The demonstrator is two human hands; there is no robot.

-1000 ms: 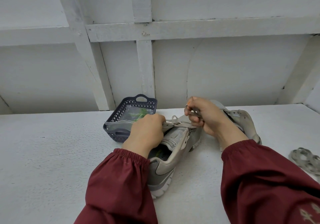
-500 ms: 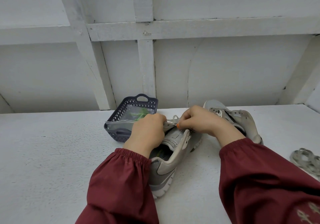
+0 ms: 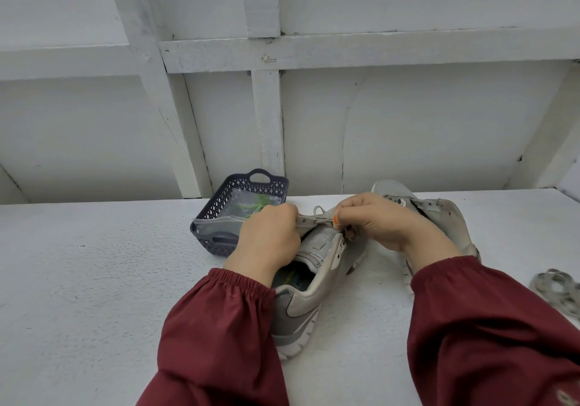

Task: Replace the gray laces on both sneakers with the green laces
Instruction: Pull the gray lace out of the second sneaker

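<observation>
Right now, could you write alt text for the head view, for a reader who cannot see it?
Two hands in dark red sleeves work on a gray sneaker on a white table: the left hand grips its upper and the right hand pinches the gray lace. Behind lie a second sneaker and a dark basket with green laces.

The near sneaker [image 3: 314,283], gray with a white sole, stands in the middle, heel nearest and toe pointing far; the left hand [image 3: 270,236] grips its left eyelet flap and the right hand [image 3: 376,223] pinches the gray lace [image 3: 318,210] at its far eyelets. The second sneaker [image 3: 445,214] lies just right and farther, visible eyelets bare. A loose gray lace [image 3: 558,289] is heaped at the right edge. Green laces [image 3: 259,203] lie bagged in the basket [image 3: 219,195], far left
</observation>
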